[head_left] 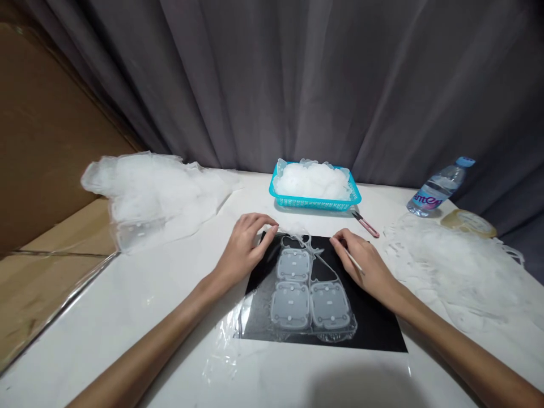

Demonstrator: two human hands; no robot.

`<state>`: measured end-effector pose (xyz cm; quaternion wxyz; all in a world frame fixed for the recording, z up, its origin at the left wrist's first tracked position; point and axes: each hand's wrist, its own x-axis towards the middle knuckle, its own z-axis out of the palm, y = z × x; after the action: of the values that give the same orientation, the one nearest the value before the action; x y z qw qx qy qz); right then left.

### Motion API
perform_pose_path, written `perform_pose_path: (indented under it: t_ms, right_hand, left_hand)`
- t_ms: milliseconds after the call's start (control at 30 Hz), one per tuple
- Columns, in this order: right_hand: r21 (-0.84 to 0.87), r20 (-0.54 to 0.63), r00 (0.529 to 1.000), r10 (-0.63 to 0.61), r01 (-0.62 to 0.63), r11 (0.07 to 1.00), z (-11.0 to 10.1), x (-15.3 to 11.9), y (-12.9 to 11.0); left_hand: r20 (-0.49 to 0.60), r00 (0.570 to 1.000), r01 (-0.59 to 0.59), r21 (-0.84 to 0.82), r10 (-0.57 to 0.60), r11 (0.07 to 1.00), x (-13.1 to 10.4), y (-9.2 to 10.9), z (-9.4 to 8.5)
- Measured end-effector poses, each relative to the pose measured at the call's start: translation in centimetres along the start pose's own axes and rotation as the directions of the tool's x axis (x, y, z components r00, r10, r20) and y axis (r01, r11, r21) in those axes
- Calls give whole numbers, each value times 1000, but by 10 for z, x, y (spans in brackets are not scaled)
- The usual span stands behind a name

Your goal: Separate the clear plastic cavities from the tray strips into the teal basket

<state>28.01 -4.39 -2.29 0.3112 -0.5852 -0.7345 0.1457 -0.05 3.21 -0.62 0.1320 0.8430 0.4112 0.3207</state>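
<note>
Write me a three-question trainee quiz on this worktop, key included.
1. What does the right hand hold?
2. True or false: the blue basket stands beyond the black sheet, farther from the person.
3. How many translucent rounded-square pieces lie over the black sheet?

Key:
1. A thin pale stick.
2. True.
3. Three.

I'm seeing a white counter (123, 300) with a black sheet (378, 328), blue basket (314, 202), snips (367, 225), bottle (438, 190), plus whitish heaps left (165, 195) and right (467, 266).
</note>
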Motion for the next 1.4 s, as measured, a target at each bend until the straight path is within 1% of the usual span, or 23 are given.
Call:
perform_pose_path:
  t_ms: [33, 67, 100, 133, 200, 267, 333, 433, 533, 667, 800, 1100, 1200, 1300, 1400]
  right_hand:
    - [-21, -14, 1000, -1, 0, 1000, -1, 0, 1]
    - [-23, -31, 999, -7, 6, 1000, -2, -1, 0]
    - [-7, -53, 998, -20, 19, 1000, -3, -1, -1]
    - [21, -76, 996, -40, 42, 999, -4, -2, -3]
    - [94, -93, 990, -102, 110, 989, -5, -4, -10]
    - [188, -42, 986, -161, 166, 968, -2, -7, -21]
    - [303, 67, 978, -200, 171, 938, 3, -10, -31]
    - [455, 208, 950, -233, 117, 883, 11, -12, -38]
    - [490, 263, 936, -235, 80, 868, 16, -11, -37]
    - [453, 242, 940, -239, 108, 885, 23, -9, -30]
    - [466, 250, 924, -289, 147, 872, 28, -10, -27]
    - [423, 254, 905, -341, 213, 881, 29, -15, -27]
    - [386, 242, 891, -384, 275, 881, 31, -15, -28]
    - [310, 222, 855, -469, 394, 865, 32, -15, -31]
    - [222, 202, 822, -533, 492, 842, 31, -16, -34]
  left_hand:
    - [-7, 1000, -19, -23, 19, 1000, 0, 2, -2]
    - [13, 999, -37, -49, 38, 998, -1, 5, -4]
    - [63, 997, -50, -72, 55, 996, -3, 8, -5]
    - [136, 988, -63, -88, 74, 994, -6, 10, -6]
    - [301, 946, -94, -94, 119, 991, -15, 15, -5]
    - [397, 904, -134, -86, 157, 987, -25, 18, -4]
    - [434, 885, -144, -95, 171, 985, -33, 18, -2]
    - [439, 882, -130, -121, 170, 984, -37, 14, 0]
    - [440, 880, -138, -127, 180, 982, -36, 11, 2]
    - [456, 875, -140, -83, 163, 987, -35, 14, -1]
    - [466, 876, -118, -52, 128, 992, -35, 18, -4]
    - [443, 887, -100, -91, 130, 991, -38, 10, 1]
    - [443, 886, -107, -85, 133, 991, -37, 10, 2]
    - [444, 884, -127, -75, 147, 989, -36, 10, 3]
    - [452, 883, -111, -62, 127, 992, -37, 9, 4]
